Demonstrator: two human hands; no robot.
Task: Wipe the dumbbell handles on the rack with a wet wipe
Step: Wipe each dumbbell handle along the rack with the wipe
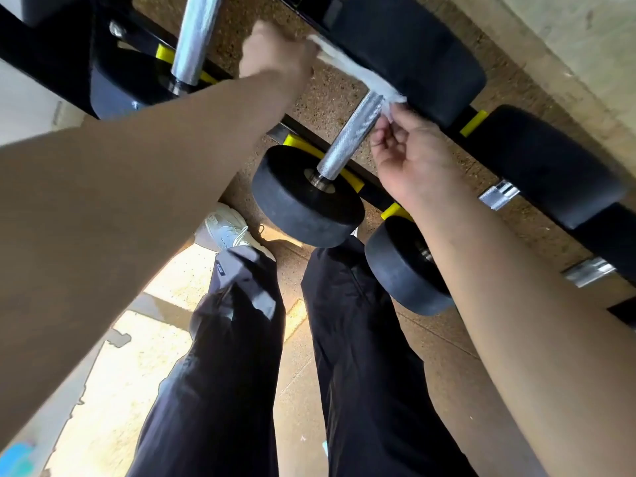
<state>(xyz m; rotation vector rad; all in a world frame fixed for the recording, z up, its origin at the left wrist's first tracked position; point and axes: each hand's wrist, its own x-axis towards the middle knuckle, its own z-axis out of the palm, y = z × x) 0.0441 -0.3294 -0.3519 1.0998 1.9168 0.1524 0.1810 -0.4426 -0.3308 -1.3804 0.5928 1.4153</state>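
Observation:
A white wet wipe (358,72) is stretched across the far end of a knurled steel dumbbell handle (354,136) on the black rack. My left hand (275,51) grips one end of the wipe up and to the left of the handle. My right hand (413,156) pinches the other end beside the handle on its right. The handle runs between a near black weight head (306,201) and a far black head (413,56).
Another steel handle (196,36) lies on the rack at upper left. More dumbbells (402,266) and handles (499,196) sit to the right on yellow cradles (473,122). My legs in dark trousers (361,339) and a white shoe (227,228) stand on the speckled floor below.

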